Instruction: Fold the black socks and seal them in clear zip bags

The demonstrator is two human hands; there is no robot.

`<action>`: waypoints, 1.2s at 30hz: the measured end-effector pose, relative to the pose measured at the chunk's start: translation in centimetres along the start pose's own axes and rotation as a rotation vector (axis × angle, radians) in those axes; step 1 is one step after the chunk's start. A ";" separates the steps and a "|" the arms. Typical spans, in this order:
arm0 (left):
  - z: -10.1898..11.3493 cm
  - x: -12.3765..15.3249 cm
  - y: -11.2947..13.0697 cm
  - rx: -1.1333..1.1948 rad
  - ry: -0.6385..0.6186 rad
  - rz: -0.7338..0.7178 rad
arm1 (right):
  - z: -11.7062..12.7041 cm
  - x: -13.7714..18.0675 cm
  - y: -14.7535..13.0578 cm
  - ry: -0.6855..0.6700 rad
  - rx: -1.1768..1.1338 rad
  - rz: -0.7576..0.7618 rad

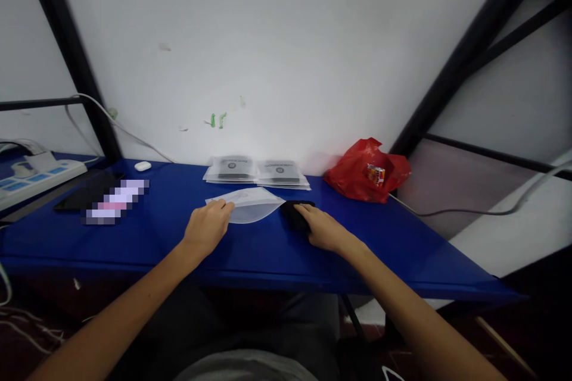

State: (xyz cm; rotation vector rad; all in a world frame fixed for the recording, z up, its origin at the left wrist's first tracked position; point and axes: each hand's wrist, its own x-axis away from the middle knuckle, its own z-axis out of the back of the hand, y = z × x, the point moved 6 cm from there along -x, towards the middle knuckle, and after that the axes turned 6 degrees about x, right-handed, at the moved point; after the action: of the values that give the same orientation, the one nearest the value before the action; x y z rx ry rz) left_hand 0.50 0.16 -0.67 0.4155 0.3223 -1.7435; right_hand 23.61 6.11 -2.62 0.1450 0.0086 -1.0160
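Observation:
My left hand (209, 227) is closed, its thumb and fingers pinching the left edge of a translucent plastic pouch (254, 212). The pouch's mouth gapes, and faint print shows on its upper side. At the pouch's right corner, my right hand (322, 227) is closed on a dark, soft-looking black folded item (295, 217); its exact kind does not show. The black item lies low over the blue table, touching or very close to the pouch. Behind them, two stacks of printed translucent pouches, a left stack (230, 169) and a right stack (282, 175), hold dark contents.
A red plastic bag (357, 172) with a small colourful packet (376, 175) stands at the back right. On the left are a white earphone case (142, 166), a black tablet (84, 190), a pixelated area and a power strip (44, 178). The blue table (152, 244) meets a white wall.

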 end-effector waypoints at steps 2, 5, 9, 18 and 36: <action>0.0 -0.1 0.0 0.013 -0.005 0.005 | 0.0 -0.2 0.0 -0.010 0.023 -0.002; 0.1 -0.2 0.1 0.039 -0.002 0.006 | 0.2 -0.3 0.2 -0.005 0.062 -0.037; 0.6 -0.3 0.4 0.031 0.020 -0.008 | 0.5 -0.7 0.4 0.027 0.104 -0.022; 0.9 -0.6 0.8 -0.054 -0.030 -0.016 | -0.7 -1.7 1.4 0.062 0.072 -0.007; 1.3 -1.3 0.9 -0.083 -0.060 -0.029 | 6.0 3.2 -4.3 0.614 -0.372 0.201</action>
State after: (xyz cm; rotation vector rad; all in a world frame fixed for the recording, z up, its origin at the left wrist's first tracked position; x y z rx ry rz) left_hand 1.48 0.61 1.07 0.2990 0.3582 -1.7605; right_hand 21.24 0.45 2.55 0.1094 0.7246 -0.7224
